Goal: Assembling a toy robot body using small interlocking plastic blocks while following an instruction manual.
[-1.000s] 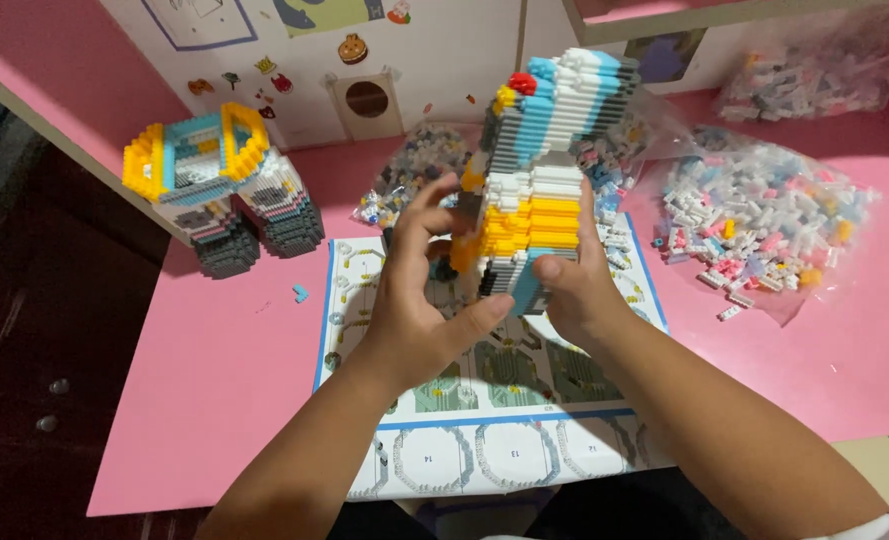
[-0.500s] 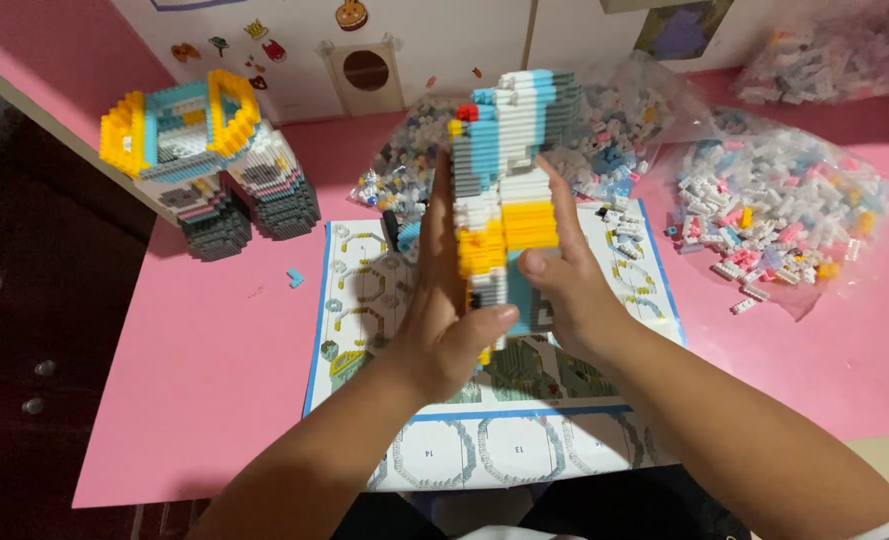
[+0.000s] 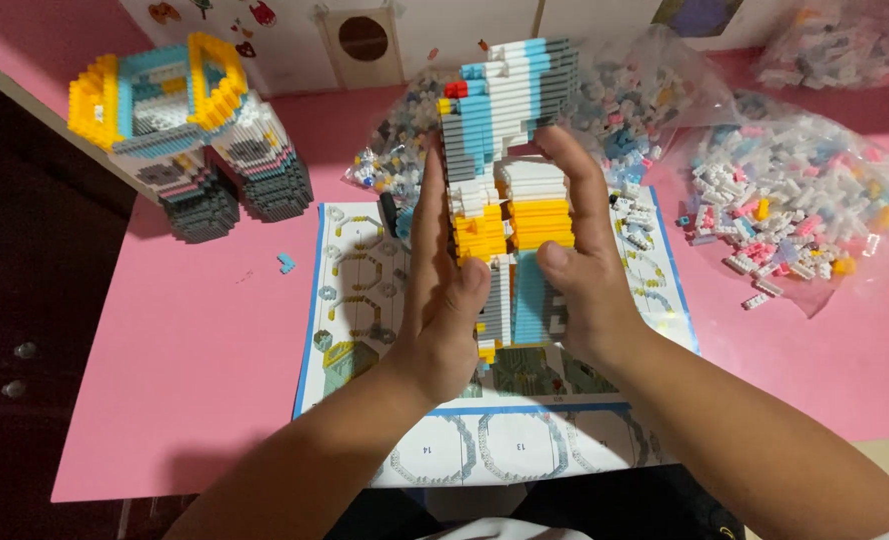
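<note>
Pink desk [image 3: 205, 350], and over the instruction sheet [image 3: 365, 300] stands a tall brick model [image 3: 510, 150], pressed between flat palms: left hand [image 3: 445, 300] and right hand [image 3: 575, 260], fingers straight, squeezing its sides. It looks like seating layers; steady, even pressure seems needed.

finished block model [image 3: 190, 135] far left | loose blue brick [image 3: 286, 263] on pink table [image 3: 195, 370] | brick bag [image 3: 795, 205] right
</note>
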